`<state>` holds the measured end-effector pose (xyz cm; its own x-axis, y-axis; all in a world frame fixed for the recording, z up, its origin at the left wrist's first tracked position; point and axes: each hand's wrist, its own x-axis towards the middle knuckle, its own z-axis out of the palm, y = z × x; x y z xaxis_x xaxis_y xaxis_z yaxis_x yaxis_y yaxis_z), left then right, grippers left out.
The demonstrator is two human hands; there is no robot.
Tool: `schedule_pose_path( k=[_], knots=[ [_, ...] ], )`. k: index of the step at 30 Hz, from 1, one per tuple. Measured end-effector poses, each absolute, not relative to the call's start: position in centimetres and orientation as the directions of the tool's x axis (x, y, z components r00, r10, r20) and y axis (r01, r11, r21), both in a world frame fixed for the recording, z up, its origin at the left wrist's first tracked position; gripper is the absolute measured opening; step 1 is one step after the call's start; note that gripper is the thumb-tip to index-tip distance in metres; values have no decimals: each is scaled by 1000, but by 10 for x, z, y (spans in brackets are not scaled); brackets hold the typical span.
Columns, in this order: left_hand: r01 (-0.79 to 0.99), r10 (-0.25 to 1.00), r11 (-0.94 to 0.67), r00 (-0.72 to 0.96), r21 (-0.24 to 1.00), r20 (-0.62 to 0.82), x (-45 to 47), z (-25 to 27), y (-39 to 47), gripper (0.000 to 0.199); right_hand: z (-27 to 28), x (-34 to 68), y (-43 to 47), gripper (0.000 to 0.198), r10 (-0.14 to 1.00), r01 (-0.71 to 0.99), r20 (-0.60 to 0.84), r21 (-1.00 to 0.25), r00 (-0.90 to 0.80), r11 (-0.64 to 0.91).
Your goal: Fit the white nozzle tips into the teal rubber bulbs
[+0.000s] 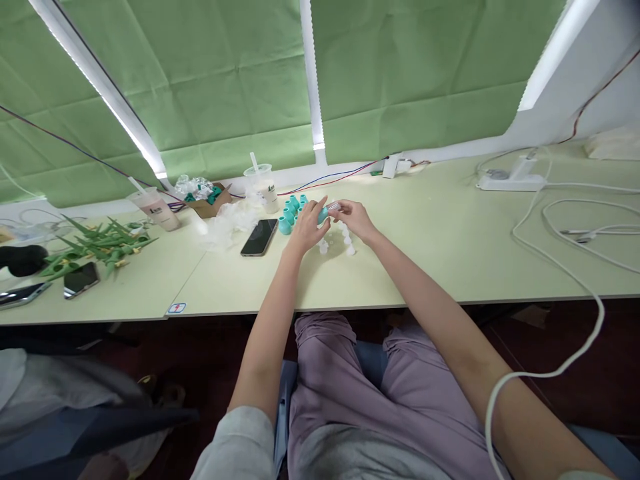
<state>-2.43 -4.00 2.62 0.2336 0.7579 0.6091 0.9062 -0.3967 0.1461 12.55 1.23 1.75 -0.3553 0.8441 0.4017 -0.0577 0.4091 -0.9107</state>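
My left hand (309, 229) is closed around a small teal bottle-like piece (323, 215), its fingers partly covering it. Against that piece, my right hand (356, 220) pinches a clear ribbed piece (333, 207); the two meet end to end, though I cannot tell whether they are joined. Several more teal bottle-like pieces (285, 225) stand in a cluster just left of my left hand. Small white pieces (323, 247) lie on the table below my hands, and a row of similar white pieces (349, 245) runs beneath my right hand.
A phone (259, 238) lies left of my hands, near crumpled clear plastic (225, 227). Behind are a drink cup (267, 190) with a straw and a cardboard box (213, 205). Leafy stems (95, 245) are farther left. A white cable (565, 273) crosses the right side from a power strip (515, 180).
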Motion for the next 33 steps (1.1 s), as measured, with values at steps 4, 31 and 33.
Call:
schedule_pose_path(
  k=[4,31,33],
  knots=[
    [881,793,-423,248,210,556,-27,25,-36,34,20,129,11,43,866,-25,396,-913,-305,408],
    [894,786,-285,12,346,618,-16,32,-41,26,26,132,-16,44,720,102,693,-715,-23,691],
    [889,761,-265,-45,373,647,-22,33,-41,27,30,142,-6,49,746,71,664,-748,50,660]
  ],
)
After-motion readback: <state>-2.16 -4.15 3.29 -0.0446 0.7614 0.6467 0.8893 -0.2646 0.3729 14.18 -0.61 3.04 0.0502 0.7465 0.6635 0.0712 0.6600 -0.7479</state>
